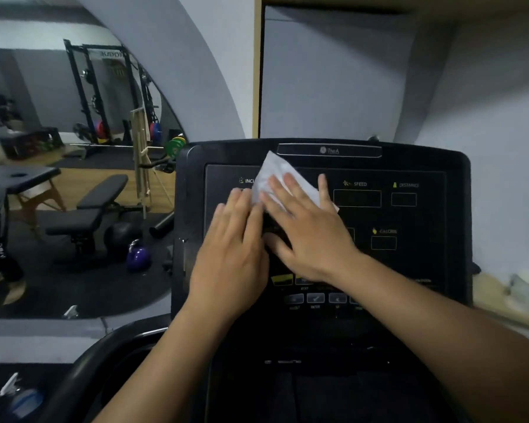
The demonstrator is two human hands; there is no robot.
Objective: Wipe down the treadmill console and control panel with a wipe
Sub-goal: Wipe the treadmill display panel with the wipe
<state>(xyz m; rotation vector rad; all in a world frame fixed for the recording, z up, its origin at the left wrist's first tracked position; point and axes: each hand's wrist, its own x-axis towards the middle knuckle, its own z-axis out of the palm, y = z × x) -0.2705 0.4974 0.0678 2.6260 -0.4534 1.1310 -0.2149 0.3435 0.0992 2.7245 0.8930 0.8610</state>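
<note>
The black treadmill console fills the middle of the view, with display windows labelled speed, distance and calories and a row of buttons lower down. A white wipe lies flat against the upper left of the panel. My right hand presses on the wipe with fingers spread. My left hand lies flat beside it, its fingertips touching the wipe's left edge. Part of the wipe is hidden under my right hand.
A wall mirror at left reflects a weight bench, a purple kettlebell, a squat rack and coloured plates. A spray bottle sits at lower left by the treadmill's handrail. A grey wall stands behind the console.
</note>
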